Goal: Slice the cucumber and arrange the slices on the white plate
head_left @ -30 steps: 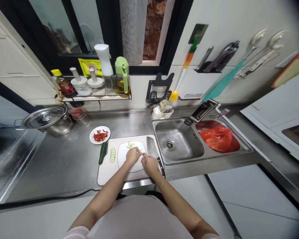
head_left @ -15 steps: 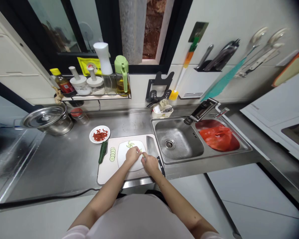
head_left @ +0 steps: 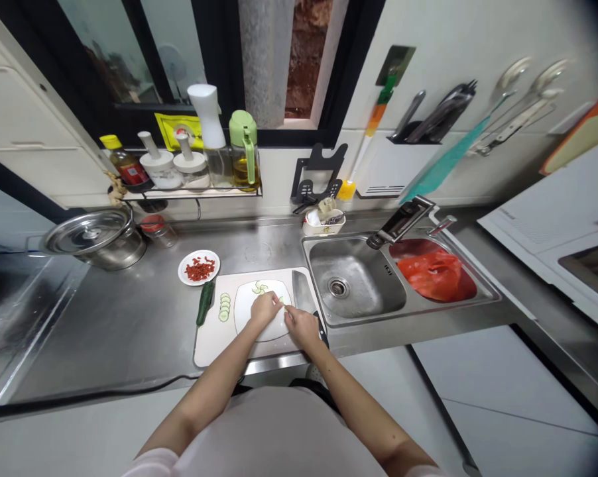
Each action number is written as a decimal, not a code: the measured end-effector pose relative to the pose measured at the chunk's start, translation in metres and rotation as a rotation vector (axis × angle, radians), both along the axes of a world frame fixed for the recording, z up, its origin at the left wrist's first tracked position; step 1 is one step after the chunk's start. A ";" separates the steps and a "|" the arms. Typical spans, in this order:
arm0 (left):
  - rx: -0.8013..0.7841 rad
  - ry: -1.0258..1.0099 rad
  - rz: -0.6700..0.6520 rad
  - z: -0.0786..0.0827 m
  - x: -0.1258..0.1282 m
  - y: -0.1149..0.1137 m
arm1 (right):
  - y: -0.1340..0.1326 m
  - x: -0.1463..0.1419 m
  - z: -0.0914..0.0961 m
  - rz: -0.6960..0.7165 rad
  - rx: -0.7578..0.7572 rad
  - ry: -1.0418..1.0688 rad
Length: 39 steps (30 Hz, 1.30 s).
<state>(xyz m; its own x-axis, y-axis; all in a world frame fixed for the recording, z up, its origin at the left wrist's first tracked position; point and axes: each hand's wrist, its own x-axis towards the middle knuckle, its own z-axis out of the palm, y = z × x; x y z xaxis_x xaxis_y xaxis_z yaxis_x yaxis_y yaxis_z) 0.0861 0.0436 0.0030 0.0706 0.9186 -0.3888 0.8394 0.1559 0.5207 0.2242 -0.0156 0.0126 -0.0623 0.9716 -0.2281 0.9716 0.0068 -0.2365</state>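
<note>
Above the white plate point(head_left: 244, 320), my left hand point(head_left: 265, 310) is closed, its fingertips pinching a small pale-green cucumber slice point(head_left: 282, 301). My right hand point(head_left: 303, 327) meets it from the right, thumb and fingers also pinched at the slice, whose edges are mostly hidden. Curved cucumber slices point(head_left: 260, 287) lie at the plate's far side. The plate rests on a cutting board point(head_left: 214, 348). Left of it on the board is an overlapping row of cucumber slices point(head_left: 224, 307). A knife point(head_left: 303, 291) lies along the board's right side, its black handle beside my right hand.
A whole cucumber piece point(head_left: 205, 303) lies at the board's left edge, with a small plate point(head_left: 184, 270) of red goji berries behind. A double sink point(head_left: 356, 278) adjoins on the right, a red plastic bag point(head_left: 431, 273) in its far basin. A lidded pot point(head_left: 100, 245) stands left.
My right hand's fingers have shifted slightly around the slice, and less pale green shows between the hands. The plate and board stay put; the view moves very slightly.
</note>
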 end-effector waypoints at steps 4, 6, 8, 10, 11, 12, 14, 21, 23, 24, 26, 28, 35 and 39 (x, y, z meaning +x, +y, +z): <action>-0.007 0.003 0.002 -0.001 0.000 0.000 | 0.001 -0.004 0.003 0.009 -0.021 -0.043; -0.006 0.006 -0.001 0.000 0.001 0.000 | 0.003 -0.005 0.005 0.018 -0.034 -0.056; 0.000 0.010 -0.002 0.001 0.001 0.000 | 0.004 -0.006 0.006 0.023 -0.046 -0.065; 0.008 0.017 0.000 0.002 0.001 0.000 | 0.005 -0.006 0.006 0.032 -0.050 -0.067; 0.009 0.020 0.002 0.003 0.001 -0.001 | 0.006 -0.006 0.006 0.037 -0.050 -0.068; 0.008 0.023 0.002 0.003 0.001 -0.001 | 0.006 -0.006 0.006 0.042 -0.049 -0.070; 0.008 0.023 -0.002 0.003 0.001 -0.001 | 0.007 -0.005 0.006 0.052 -0.049 -0.072; -0.003 0.027 0.002 0.004 0.002 0.000 | 0.010 -0.004 0.006 0.073 -0.042 -0.068; 0.001 0.024 0.007 0.004 0.002 -0.001 | 0.011 -0.002 0.006 0.074 -0.050 -0.056; 0.004 0.021 0.008 0.004 0.002 -0.001 | 0.011 -0.001 0.007 0.072 -0.053 -0.047; 0.010 0.016 0.014 0.004 0.001 -0.002 | 0.011 0.001 0.007 0.068 -0.047 -0.021; 0.011 0.009 0.019 0.004 0.000 -0.003 | 0.011 0.002 0.007 0.061 -0.028 0.009; 0.023 0.013 0.042 0.005 -0.005 -0.005 | 0.009 0.004 0.005 -0.029 0.024 0.055; 0.039 -0.028 0.087 0.010 -0.013 -0.010 | 0.011 0.009 0.004 -0.082 0.061 0.086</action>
